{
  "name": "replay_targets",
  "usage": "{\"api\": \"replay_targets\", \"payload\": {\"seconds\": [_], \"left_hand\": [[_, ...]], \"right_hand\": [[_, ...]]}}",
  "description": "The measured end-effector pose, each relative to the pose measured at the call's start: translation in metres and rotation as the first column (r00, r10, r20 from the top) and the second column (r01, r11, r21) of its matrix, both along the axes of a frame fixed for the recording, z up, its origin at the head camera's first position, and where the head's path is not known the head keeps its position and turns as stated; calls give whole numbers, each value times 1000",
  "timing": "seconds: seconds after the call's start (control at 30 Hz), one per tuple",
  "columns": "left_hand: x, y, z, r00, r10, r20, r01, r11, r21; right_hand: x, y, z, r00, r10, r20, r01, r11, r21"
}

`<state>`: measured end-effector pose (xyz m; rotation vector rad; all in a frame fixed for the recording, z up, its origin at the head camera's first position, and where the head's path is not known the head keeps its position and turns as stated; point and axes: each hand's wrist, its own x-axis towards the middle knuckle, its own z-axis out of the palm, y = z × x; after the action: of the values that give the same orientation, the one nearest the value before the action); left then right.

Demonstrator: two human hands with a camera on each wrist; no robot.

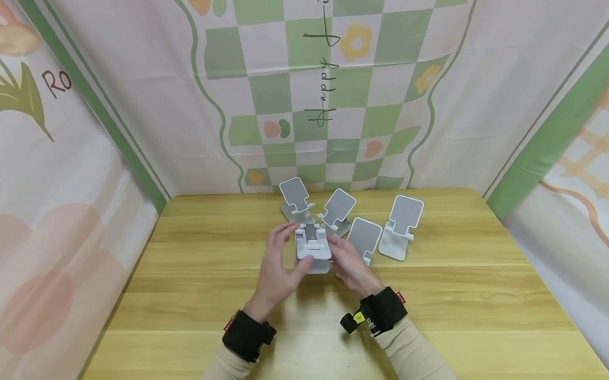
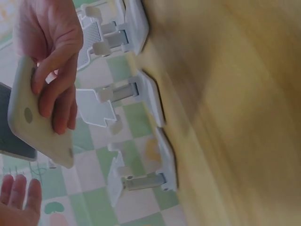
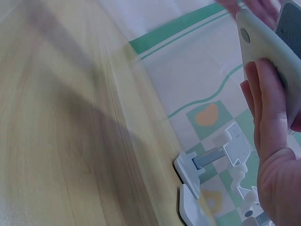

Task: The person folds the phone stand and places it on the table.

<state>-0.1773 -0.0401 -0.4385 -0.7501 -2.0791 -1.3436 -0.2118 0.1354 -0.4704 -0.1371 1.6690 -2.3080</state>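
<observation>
A white and grey folding phone stand (image 1: 313,252) is held above the table in front of me. My right hand (image 1: 353,265) grips it from the right, and the right wrist view shows its fingers (image 3: 265,101) laid along the underside of the stand's plate (image 3: 265,42). On the other side, my left hand (image 1: 276,269) is spread around the stand, its thumb by the near edge. Its fingertips (image 2: 19,190) look straight and apart from the stand in the left wrist view. Several similar phone stands (image 1: 405,214) stand unfolded just beyond my hands.
The wooden table (image 1: 196,272) reaches a patterned curtain (image 1: 316,100) at its back edge. Further stands are grouped close together behind the held one, including a far-left stand (image 1: 294,195) and a nearer stand (image 1: 365,234) beside my right hand.
</observation>
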Motion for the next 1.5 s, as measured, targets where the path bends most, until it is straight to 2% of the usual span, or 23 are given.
{"api": "replay_targets", "payload": {"seconds": [0.13,0.17,0.23,0.3,0.37,0.47,0.53,0.67,0.77,0.83,0.9,0.97,1.0,1.17,1.23,1.5], "left_hand": [[6,-3,12,991,-21,132,3,990,140],[6,-4,14,984,-26,178,-5,985,170],[5,-6,13,957,-41,286,-25,974,226],[1,-8,8,910,-72,408,-50,959,280],[-4,-10,0,846,-120,520,-72,939,335],[-11,-11,-11,751,-192,631,-103,911,400],[-15,-11,-15,704,-222,674,-112,903,414],[-17,-10,-15,626,-279,728,-98,898,429],[-17,-10,-14,564,-350,748,-88,875,476],[-17,-10,-14,530,-384,756,-90,861,500],[-18,-11,-13,504,-403,764,-100,852,514],[-18,-12,-14,487,-408,773,-101,852,514],[-16,-12,-11,479,-403,780,-99,858,504],[-15,-13,-12,453,-373,810,-77,888,452],[-16,-13,-16,450,-366,815,-75,894,442],[-16,-14,-17,453,-366,813,-71,894,442]], "right_hand": [[-1,0,1,1000,7,-6,-7,1000,-2],[-1,0,1,1000,6,-4,-6,1000,-4],[-2,0,2,1000,10,-3,-10,1000,-8],[-2,0,2,1000,8,1,-8,1000,-9],[-2,0,2,1000,12,2,-12,1000,-5],[-2,-1,3,1000,7,9,-7,1000,-3],[-2,-1,3,1000,7,5,-7,1000,3],[-1,-1,3,1000,6,9,-6,1000,10],[0,-2,4,1000,12,7,-12,1000,24],[1,-2,4,1000,11,8,-12,1000,28],[1,-3,5,1000,13,4,-13,999,32],[2,-3,5,1000,9,8,-10,1000,29],[2,-4,5,1000,10,6,-10,1000,30],[2,-4,2,1000,18,-1,-18,999,49],[3,-3,2,1000,21,-1,-21,998,59],[3,-3,0,1000,26,14,-26,998,54]]}}
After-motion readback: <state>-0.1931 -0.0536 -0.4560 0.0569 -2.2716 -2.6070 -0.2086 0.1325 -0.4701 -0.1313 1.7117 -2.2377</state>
